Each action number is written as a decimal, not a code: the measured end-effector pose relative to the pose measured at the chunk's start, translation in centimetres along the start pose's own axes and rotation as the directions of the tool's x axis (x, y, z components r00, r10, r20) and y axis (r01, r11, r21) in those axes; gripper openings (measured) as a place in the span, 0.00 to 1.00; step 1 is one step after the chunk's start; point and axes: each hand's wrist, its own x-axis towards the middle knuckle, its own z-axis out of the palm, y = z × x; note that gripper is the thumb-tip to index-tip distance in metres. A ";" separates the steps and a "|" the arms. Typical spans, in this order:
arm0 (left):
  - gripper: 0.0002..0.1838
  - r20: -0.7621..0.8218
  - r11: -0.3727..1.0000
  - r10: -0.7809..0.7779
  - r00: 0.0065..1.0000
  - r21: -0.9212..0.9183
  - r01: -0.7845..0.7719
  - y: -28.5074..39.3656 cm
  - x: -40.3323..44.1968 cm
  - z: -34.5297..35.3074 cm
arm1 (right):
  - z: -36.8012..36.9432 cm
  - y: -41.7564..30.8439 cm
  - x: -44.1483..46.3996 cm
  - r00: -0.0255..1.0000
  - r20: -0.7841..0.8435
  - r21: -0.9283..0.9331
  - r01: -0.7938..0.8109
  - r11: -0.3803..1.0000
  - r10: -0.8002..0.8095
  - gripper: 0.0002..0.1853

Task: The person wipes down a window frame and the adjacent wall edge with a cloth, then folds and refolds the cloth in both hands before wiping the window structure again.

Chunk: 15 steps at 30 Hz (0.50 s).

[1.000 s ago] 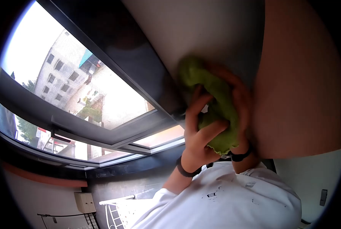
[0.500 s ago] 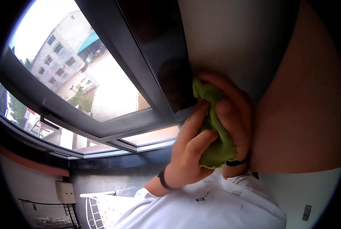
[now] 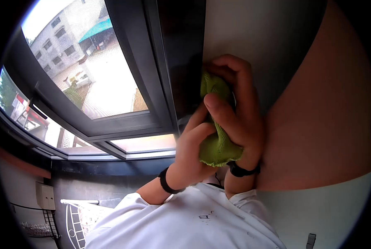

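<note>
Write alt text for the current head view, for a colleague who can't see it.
Left hand and right hand hold a bunched green cloth between them, beside a dark-framed window. Outside stands a pale building; below the hands is the wearer's white shirt.

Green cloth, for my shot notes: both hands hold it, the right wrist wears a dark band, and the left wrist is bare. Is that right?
Not quite: the head view shows the left hand with a dark wristband too. Otherwise, both hands hold the green cloth, and the right hand has a dark band at the wrist.
</note>
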 end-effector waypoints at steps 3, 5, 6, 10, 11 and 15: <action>0.35 -0.013 1.000 0.024 1.000 0.003 -0.024 -0.2 0.0 0.4 | -0.5 0.4 0.0 0.994 0.033 -0.022 0.102 0.995 -0.102 0.33; 0.35 -0.004 1.000 0.011 1.000 0.009 -0.011 -0.2 -0.1 0.5 | -0.8 0.4 0.3 0.993 0.058 0.004 0.099 0.995 -0.099 0.33; 0.34 0.010 1.000 -0.003 1.000 0.018 0.003 -0.2 -0.2 0.5 | -0.9 0.4 0.6 0.992 0.079 0.032 0.094 0.995 -0.097 0.32; 0.34 -0.028 0.998 0.023 0.999 0.065 -0.021 -0.6 -0.1 0.9 | -1.1 0.3 1.3 0.987 0.119 -0.029 0.111 0.993 -0.107 0.32; 0.33 -0.026 0.995 0.012 1.000 0.096 -0.009 -0.6 -0.1 0.8 | -1.0 0.5 1.4 0.983 0.121 -0.054 0.145 0.988 -0.137 0.33; 0.30 -0.009 0.987 0.052 0.999 0.155 -0.050 -0.7 -0.2 0.8 | -1.3 -0.3 1.2 0.981 0.185 -0.202 0.098 0.975 -0.061 0.35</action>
